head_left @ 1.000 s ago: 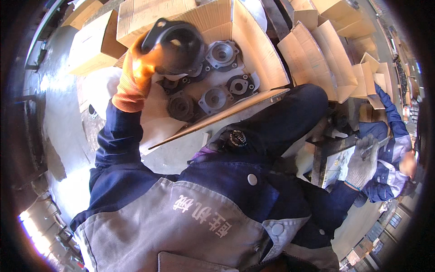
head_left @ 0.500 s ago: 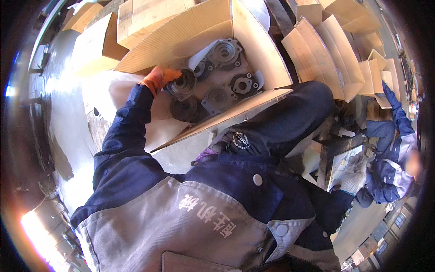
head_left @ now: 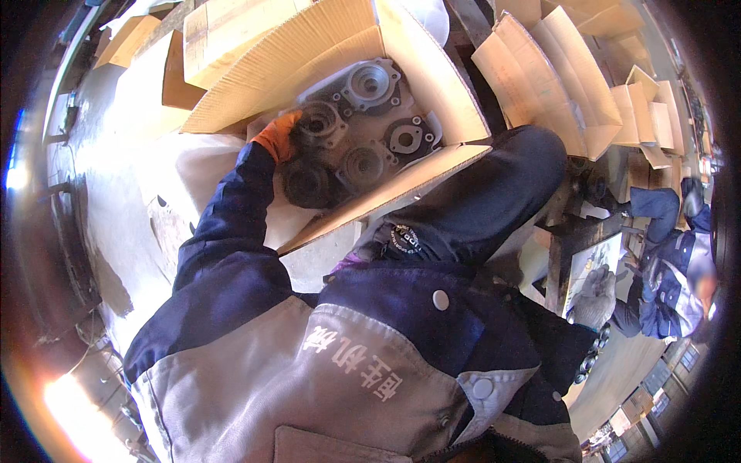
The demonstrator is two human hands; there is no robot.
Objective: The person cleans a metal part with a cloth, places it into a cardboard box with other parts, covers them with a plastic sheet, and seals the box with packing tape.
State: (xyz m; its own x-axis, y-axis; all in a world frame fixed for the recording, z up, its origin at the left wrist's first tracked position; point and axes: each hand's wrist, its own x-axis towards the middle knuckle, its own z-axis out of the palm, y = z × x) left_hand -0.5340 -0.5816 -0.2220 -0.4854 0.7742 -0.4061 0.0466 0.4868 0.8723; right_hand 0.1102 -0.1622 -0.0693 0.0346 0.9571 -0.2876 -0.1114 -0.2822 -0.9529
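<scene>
My left hand (head_left: 278, 137), in an orange glove, reaches into an open cardboard box (head_left: 444, 73). Its fingers are closed at the left edge of a round flanged metal casting (head_left: 319, 121), partly hidden by the hand and shadow. Beside that part lie similar grey castings: one at the back (head_left: 369, 83), one in front (head_left: 365, 164) and a darker one (head_left: 306, 184) nearest the wrist. A flange plate with a central hole (head_left: 405, 140) lies toward the right wall. My right sleeve (head_left: 556, 339) extends rightward; a grey glove shows by its end, but whose it is cannot be told.
My bent knee (head_left: 540, 150) presses close to the box's right corner. More cartons (head_left: 540, 77) stand at the far right, others (head_left: 239, 35) behind on the left. A co-worker (head_left: 671, 270) sits at the right. Round metal parts (head_left: 593, 355) line up near my right sleeve.
My left hand has shifted right with the casting, which now sits flatter among the others. The co-worker's raised arm has come down from the cartons. The view has shifted slightly.
</scene>
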